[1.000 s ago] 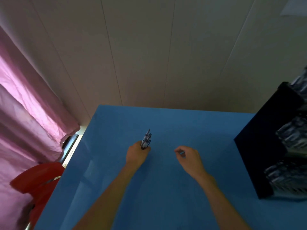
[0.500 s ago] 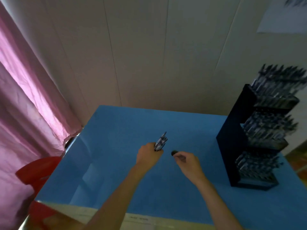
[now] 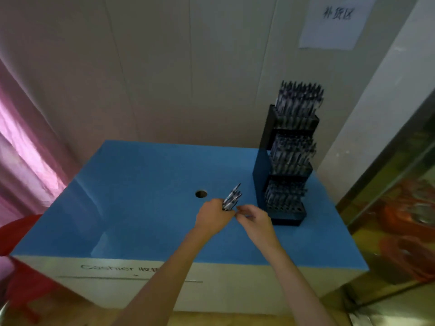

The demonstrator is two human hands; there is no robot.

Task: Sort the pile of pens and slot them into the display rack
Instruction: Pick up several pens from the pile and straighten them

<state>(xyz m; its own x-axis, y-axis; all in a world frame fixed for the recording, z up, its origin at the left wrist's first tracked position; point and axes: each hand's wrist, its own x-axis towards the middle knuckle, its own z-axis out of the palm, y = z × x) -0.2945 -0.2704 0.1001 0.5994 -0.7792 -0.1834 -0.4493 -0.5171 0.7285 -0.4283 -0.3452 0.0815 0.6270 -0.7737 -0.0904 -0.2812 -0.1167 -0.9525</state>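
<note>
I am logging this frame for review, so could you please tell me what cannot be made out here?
- Head view: how many pens the left hand grips; they blur together.
- Whether the right hand pinches a pen; its fingertips blur against the bundle.
- Free holes in the rack: too small and dark to count.
- The wall sign is blurred.

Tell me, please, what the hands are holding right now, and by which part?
The left hand grips a bundle of pens by its lower end. The right hand has its fingertips at the bundle's base; whether it pinches a pen cannot be told.
</note>
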